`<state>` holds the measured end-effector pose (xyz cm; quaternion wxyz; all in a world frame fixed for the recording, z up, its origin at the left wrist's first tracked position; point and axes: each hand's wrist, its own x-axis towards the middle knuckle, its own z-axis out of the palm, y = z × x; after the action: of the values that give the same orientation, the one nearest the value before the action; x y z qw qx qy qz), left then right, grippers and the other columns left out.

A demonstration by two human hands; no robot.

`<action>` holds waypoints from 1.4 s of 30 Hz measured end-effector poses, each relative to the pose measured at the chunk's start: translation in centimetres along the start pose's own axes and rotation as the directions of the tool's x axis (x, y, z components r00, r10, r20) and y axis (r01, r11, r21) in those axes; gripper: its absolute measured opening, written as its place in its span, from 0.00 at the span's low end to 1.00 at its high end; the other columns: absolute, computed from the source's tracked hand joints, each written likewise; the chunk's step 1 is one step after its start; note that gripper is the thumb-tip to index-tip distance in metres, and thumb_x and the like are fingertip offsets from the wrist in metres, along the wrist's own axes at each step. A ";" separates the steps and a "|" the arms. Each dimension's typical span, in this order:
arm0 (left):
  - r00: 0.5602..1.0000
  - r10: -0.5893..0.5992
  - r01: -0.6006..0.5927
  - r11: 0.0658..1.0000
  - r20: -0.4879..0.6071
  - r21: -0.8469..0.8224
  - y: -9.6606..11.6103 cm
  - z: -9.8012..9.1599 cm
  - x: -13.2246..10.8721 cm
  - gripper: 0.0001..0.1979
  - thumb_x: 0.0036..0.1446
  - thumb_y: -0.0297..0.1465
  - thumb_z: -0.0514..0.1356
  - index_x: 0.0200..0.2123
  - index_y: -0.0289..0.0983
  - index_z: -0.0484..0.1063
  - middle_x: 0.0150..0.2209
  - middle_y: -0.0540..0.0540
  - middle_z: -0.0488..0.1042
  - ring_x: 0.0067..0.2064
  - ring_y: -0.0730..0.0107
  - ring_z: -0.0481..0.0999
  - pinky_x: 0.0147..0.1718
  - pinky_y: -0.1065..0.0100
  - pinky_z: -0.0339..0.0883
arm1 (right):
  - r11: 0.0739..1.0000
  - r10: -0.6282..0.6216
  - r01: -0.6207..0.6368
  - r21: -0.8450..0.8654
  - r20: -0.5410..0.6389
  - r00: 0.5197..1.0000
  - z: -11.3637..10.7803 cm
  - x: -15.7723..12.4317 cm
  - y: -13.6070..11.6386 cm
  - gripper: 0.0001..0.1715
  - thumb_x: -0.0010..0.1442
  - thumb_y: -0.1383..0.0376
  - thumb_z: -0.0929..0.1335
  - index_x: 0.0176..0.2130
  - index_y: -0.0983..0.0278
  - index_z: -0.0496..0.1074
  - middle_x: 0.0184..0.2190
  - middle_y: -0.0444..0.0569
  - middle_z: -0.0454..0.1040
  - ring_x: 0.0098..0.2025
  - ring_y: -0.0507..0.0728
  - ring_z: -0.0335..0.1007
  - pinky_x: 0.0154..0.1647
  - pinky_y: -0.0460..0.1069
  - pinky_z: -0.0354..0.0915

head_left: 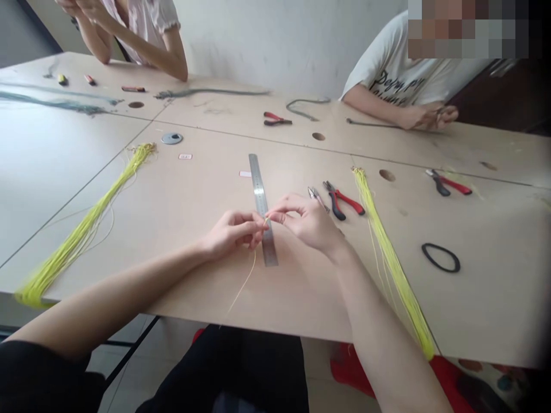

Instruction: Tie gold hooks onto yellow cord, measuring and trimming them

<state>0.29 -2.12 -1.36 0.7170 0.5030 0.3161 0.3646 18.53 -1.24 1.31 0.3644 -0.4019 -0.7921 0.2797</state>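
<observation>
My left hand (pixel 232 232) and my right hand (pixel 307 221) meet above a steel ruler (pixel 262 198) that lies on the wooden table (pixel 193 241). Both pinch a thin yellow cord (pixel 246 278) at its top end; the cord hangs down toward the table's front edge. The fingers of both hands are closed on it. Small silver pliers (pixel 316 197) and red-handled pliers (pixel 344 202) lie just right of my right hand.
Yellow cord bundles lie at the left (pixel 81 235) and right (pixel 394 267). A black loop (pixel 441 257), more red pliers (pixel 450 183) (pixel 276 119), grey cords (pixel 206 92) and a round metal disc (pixel 171 138) rest on the table. Two other people sit at the far side.
</observation>
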 end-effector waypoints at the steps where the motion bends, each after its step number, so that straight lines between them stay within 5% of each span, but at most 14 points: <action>1: 1.000 -0.026 0.026 0.999 0.005 -0.027 0.0 0.0 -0.1 0.08 0.49 0.34 0.60 0.27 0.34 0.71 0.16 0.52 0.64 0.19 0.77 0.61 0.18 0.73 0.54 | 0.998 -0.039 0.038 -0.055 -0.015 0.999 0.0 -0.2 0.0 0.06 0.56 0.70 0.68 0.28 0.61 0.74 0.29 0.44 0.74 0.34 0.53 0.70 0.36 0.49 0.66; 4: 0.997 -0.083 0.082 0.992 -0.009 -0.100 0.1 -0.2 -0.1 0.08 0.52 0.35 0.60 0.28 0.34 0.69 0.16 0.55 0.58 0.17 0.80 0.55 0.16 0.76 0.48 | 0.943 -0.241 0.212 -0.255 -0.085 0.967 0.3 -0.6 -0.3 0.07 0.58 0.70 0.67 0.31 0.61 0.74 0.29 0.46 0.72 0.34 0.54 0.67 0.35 0.50 0.66; 9: 0.988 -0.129 0.142 0.975 0.079 -0.174 1.0 -0.4 -0.1 0.10 0.53 0.34 0.61 0.25 0.33 0.68 0.15 0.56 0.59 0.15 0.83 0.53 0.16 0.75 0.46 | 0.727 -0.565 0.435 -0.531 -0.102 0.819 0.9 -0.9 -1.4 0.09 0.56 0.76 0.67 0.36 0.64 0.73 0.30 0.49 0.73 0.38 0.57 0.66 0.37 0.53 0.67; 15: 0.987 -0.087 0.111 0.976 0.132 -0.188 2.2 -0.5 -0.4 0.10 0.52 0.31 0.62 0.23 0.32 0.68 0.18 0.53 0.65 0.18 0.82 0.59 0.18 0.75 0.49 | 0.596 -0.692 0.465 -0.655 -0.124 0.711 1.0 -1.4 -1.4 0.13 0.54 0.76 0.68 0.40 0.65 0.73 0.30 0.48 0.75 0.37 0.56 0.68 0.41 0.55 0.65; 20: 0.980 -0.048 0.063 0.995 0.192 -0.073 2.8 -0.2 -1.1 0.10 0.52 0.32 0.60 0.22 0.34 0.66 0.15 0.57 0.56 0.17 0.83 0.52 0.17 0.75 0.44 | 0.532 -0.738 0.482 -0.697 -0.101 0.668 0.8 -2.0 -2.5 0.12 0.56 0.74 0.68 0.41 0.64 0.73 0.31 0.47 0.75 0.35 0.54 0.69 0.43 0.55 0.64; 22: 0.993 0.068 -0.072 0.997 0.097 0.039 2.9 0.1 -1.5 0.10 0.53 0.32 0.59 0.23 0.34 0.65 0.16 0.57 0.56 0.18 0.81 0.54 0.17 0.75 0.47 | 0.616 -0.700 0.429 -0.661 -0.209 0.683 1.0 -2.0 -3.2 0.11 0.58 0.69 0.67 0.43 0.65 0.72 0.33 0.50 0.74 0.36 0.56 0.69 0.40 0.56 0.64; 24: 0.960 0.276 -0.257 0.932 -0.040 0.257 2.7 0.4 -1.8 0.07 0.53 0.29 0.58 0.23 0.35 0.66 0.18 0.55 0.61 0.20 0.80 0.57 0.18 0.75 0.52 | 0.803 -0.530 0.319 -0.504 -0.356 0.770 1.3 -2.0 -3.7 0.10 0.59 0.66 0.66 0.43 0.65 0.71 0.34 0.52 0.73 0.37 0.58 0.68 0.38 0.56 0.65; 26: 0.864 0.500 -0.408 0.771 -0.068 0.489 2.4 0.6 -2.0 0.06 0.51 0.24 0.57 0.23 0.35 0.66 0.19 0.54 0.64 0.21 0.80 0.60 0.19 0.75 0.55 | 0.953 -0.257 0.163 -0.254 -0.398 0.880 1.6 -1.9 -4.1 0.07 0.59 0.66 0.65 0.39 0.63 0.70 0.32 0.50 0.71 0.37 0.57 0.68 0.36 0.54 0.65; 28: 0.761 0.649 -0.512 0.593 0.007 0.621 2.0 0.7 -2.0 0.07 0.49 0.20 0.56 0.23 0.35 0.66 0.19 0.55 0.64 0.21 0.80 0.60 0.20 0.75 0.57 | 0.997 -0.064 0.044 -0.064 -0.338 0.939 1.9 -1.9 -4.2 0.04 0.59 0.66 0.65 0.35 0.62 0.69 0.30 0.46 0.70 0.35 0.55 0.67 0.35 0.53 0.64; 32: 0.626 0.772 -0.598 0.388 0.107 0.701 1.6 0.7 -2.0 0.07 0.50 0.19 0.57 0.25 0.35 0.66 0.19 0.55 0.63 0.20 0.81 0.61 0.19 0.77 0.58 | 0.996 -0.034 0.052 0.068 -0.244 0.969 2.2 -2.0 -4.1 0.05 0.59 0.68 0.64 0.32 0.62 0.68 0.27 0.44 0.68 0.32 0.53 0.64 0.33 0.51 0.61; 34: 0.624 0.773 -0.600 0.385 0.109 0.701 1.7 0.7 -2.0 0.07 0.50 0.19 0.57 0.25 0.35 0.66 0.19 0.55 0.64 0.20 0.81 0.62 0.20 0.77 0.59 | 0.993 -0.073 0.092 0.069 -0.241 0.968 2.3 -2.1 -4.1 0.06 0.59 0.70 0.63 0.31 0.63 0.67 0.26 0.43 0.67 0.31 0.52 0.63 0.33 0.51 0.60; 42: 0.780 0.626 -0.535 0.643 0.028 0.548 1.8 0.9 -2.1 0.05 0.53 0.21 0.56 0.26 0.35 0.67 0.22 0.52 0.69 0.24 0.78 0.68 0.24 0.74 0.64 | 0.991 -0.117 0.130 0.030 -0.276 0.954 2.5 -2.1 -4.5 0.06 0.58 0.73 0.64 0.31 0.63 0.68 0.27 0.43 0.68 0.32 0.51 0.63 0.33 0.50 0.61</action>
<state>-0.48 -3.89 0.76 0.3659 0.7223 0.2826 0.5143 15.44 -5.73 2.45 0.4966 -0.3774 -0.7509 0.2170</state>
